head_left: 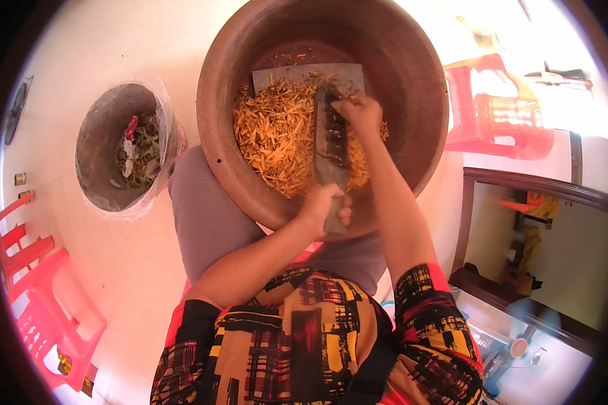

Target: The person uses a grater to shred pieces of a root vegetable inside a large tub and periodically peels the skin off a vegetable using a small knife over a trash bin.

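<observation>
A wide brown basin [422,121] rests against my legs, with a heap of orange-brown shreds [273,138] inside. Over the shreds a long dark grater [330,138] slants down toward me. My left hand [323,210] is wrapped round its handle at the near end. Near the grater's far end, my right hand [360,115] has its fingers bent together against the grating face. Whatever those fingers hold, if anything, is hidden. Behind the grater, a flat grey board [351,74] lies in the basin, partly covered by shreds.
Left of the basin stands a bin [108,172] lined with clear plastic, holding green scraps and a red wrapper. Pink plastic chairs stand at the right [500,111] and lower left [54,314]. A dark-framed glass panel [534,179] is at the right, with a fan [518,347] below.
</observation>
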Tool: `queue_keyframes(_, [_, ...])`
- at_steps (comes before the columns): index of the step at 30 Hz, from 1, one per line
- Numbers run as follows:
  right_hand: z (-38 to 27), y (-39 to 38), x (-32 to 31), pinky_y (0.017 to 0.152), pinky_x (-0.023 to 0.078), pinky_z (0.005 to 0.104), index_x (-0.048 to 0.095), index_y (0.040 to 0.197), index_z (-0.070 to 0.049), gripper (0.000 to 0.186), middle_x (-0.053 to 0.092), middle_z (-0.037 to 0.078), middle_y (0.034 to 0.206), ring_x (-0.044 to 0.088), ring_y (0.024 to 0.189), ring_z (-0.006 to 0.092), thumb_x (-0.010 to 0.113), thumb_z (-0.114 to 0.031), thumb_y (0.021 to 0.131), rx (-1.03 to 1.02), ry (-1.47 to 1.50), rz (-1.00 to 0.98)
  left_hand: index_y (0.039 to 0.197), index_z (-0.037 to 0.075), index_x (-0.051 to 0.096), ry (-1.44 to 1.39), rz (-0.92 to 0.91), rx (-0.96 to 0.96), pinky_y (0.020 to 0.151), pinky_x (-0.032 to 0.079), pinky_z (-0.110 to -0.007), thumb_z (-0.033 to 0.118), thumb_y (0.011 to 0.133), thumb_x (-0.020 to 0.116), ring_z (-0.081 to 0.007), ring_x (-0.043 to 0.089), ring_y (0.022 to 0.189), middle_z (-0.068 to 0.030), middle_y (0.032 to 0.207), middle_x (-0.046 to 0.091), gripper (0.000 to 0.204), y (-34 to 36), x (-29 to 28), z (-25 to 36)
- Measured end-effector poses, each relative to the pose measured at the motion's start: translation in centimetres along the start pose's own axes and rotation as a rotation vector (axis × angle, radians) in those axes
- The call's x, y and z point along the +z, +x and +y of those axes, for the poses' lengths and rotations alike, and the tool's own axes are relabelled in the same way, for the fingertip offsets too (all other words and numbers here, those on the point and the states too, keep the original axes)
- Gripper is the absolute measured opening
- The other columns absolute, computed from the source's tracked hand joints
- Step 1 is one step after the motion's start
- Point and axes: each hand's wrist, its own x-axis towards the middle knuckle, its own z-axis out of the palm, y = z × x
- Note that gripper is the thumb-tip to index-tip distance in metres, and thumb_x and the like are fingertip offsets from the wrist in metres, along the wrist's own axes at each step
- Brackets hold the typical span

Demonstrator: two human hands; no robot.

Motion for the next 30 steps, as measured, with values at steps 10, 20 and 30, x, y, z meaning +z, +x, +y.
queue_keyframes(10, [-0.3, -11.5, -1.7, 0.052, 0.045, 0.041, 0.06, 0.073, -0.002, 0.014, 0.054, 0.015, 0.077, 0.056, 0.058, 0.0333, 0.067, -0.014, 0.074, -0.491, -0.129, 0.363, 0.088, 0.001, 0.045, 0.022, -0.013, -0.022, 0.046, 0.042, -0.036, 0.009, 0.081, 0.042, -0.0188, 0.046, 0.049, -0.0121, 0.071, 0.051, 0.01, 0.4, -0.4, -0.9])
queue_keyframes(20, [0.3, -0.1, 0.6, 0.068, 0.046, 0.0467, 0.063, 0.077, 0.0, 0.028, 0.059, 0.019, 0.083, 0.059, 0.075, 0.0374, 0.067, -0.028, 0.074, -0.269, -0.241, 0.106, 0.085, 0.001, 0.044, 0.048, 0.028, 0.005, 0.047, 0.042, -0.036, 0.009, 0.081, 0.043, -0.0196, 0.046, 0.049, -0.0117, 0.071, 0.051, 0.009, 0.5, -0.4, -0.3])
queue_keyframes(30, [-0.9, -10.7, -1.4, 0.051, 0.046, 0.0388, 0.061, 0.072, -0.005, 0.012, 0.051, 0.012, 0.072, 0.055, 0.056, 0.0303, 0.069, -0.014, 0.073, -0.59, -0.2, 0.349, 0.086, 0.002, 0.045, 0.005, -0.064, -0.031, 0.046, 0.041, -0.036, 0.009, 0.083, 0.042, -0.0187, 0.045, 0.049, -0.0108, 0.072, 0.05, 0.009, 0.6, -0.4, -0.7])
